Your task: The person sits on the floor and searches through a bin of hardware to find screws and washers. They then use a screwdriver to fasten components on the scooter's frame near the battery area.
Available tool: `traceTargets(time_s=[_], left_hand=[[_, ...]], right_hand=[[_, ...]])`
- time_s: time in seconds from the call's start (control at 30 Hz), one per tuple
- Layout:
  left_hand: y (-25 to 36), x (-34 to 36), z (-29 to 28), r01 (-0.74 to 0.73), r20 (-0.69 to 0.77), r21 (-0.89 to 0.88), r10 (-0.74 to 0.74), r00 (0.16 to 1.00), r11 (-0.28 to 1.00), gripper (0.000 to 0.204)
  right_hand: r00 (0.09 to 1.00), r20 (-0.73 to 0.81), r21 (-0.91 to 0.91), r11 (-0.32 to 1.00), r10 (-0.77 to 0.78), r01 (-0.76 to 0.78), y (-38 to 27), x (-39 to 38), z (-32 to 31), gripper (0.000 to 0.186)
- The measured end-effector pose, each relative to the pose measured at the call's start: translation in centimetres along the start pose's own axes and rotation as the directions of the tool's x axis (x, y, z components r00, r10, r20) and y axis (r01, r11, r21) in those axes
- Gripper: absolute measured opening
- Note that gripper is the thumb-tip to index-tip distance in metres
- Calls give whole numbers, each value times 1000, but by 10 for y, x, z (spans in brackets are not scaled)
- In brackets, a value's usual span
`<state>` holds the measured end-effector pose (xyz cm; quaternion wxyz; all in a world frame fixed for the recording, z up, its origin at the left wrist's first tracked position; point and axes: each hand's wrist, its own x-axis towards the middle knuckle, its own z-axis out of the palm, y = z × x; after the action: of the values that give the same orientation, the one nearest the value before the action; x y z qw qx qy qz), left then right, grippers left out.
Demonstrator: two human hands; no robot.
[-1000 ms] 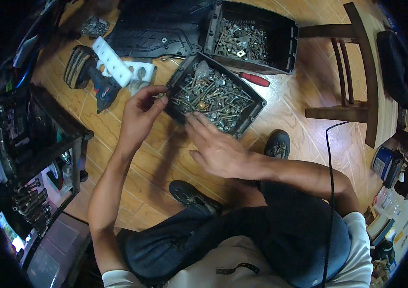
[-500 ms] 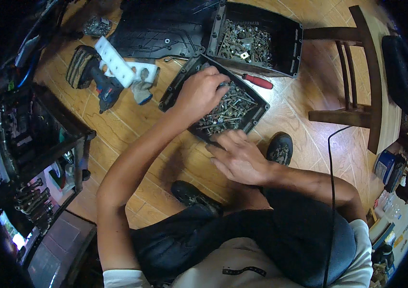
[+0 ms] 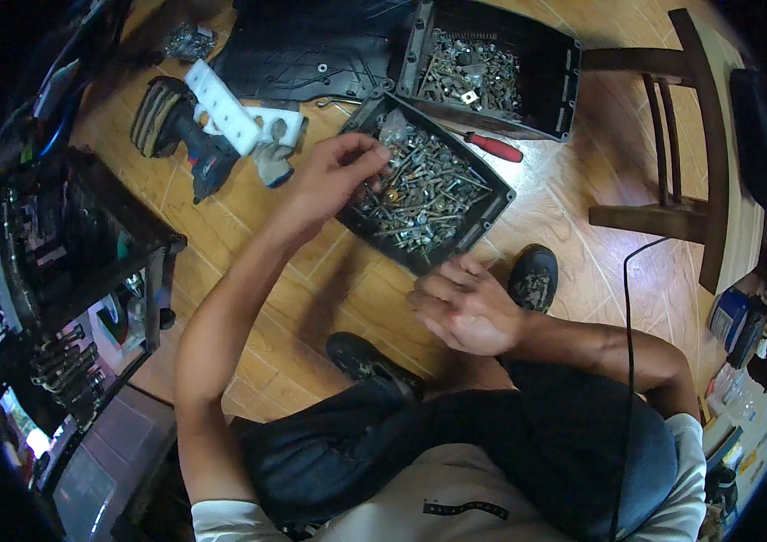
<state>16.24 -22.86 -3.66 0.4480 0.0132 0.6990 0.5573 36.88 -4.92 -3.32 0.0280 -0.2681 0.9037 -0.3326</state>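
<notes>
A black plastic bin stands on the floor in front of me, its bottom covered with loose screws and bolts. Over its left rim is my left hand, thumb and fingertips pinched together; anything between them is too small to make out. A small clear bag lies in the bin's far corner. My right hand is just outside the bin's near corner, fingers curled in, so what they hold, if anything, is hidden. Behind, a second black bin contains more mixed hardware.
A red-handled screwdriver lies between the bins. To the left are a cordless drill, a white plastic block and a black tray. A wooden chair stands right, a dark cable hanging nearby. A dark shelf stands left.
My left hand has come out from over the middle of the screws, back toward the left rim. My right hand has drawn slightly nearer to me, off the bin's near edge.
</notes>
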Motion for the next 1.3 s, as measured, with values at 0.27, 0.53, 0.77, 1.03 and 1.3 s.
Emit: traceTargets(time_s=[0.27, 0.53, 0.77, 1.03, 1.3], left_hand=[[-12, -29, -14, 189, 86, -253, -172, 981, 949, 20], [-17, -36, -14, 185, 102, -236, -165, 981, 954, 24], [-20, -40, -16, 84, 46, -133, -79, 996, 988, 24], [-27, -38, -15, 2, -22, -2, -2, 1000, 1000, 27], [-8, -51, -14, 140, 161, -404, -80, 984, 904, 31]], right_hand=[[997, -51, -71, 996, 59, -63, 30, 6, -27, 28], [934, 179, -283, 925, 310, -253, 80, 47, -22, 11], [830, 287, -341, 861, 478, -377, 90, 59, -18, 16], [911, 133, -232, 906, 391, -355, 79, 55, -29, 15], [849, 153, 478, 714, 506, -512, 63, 52, -71, 19]])
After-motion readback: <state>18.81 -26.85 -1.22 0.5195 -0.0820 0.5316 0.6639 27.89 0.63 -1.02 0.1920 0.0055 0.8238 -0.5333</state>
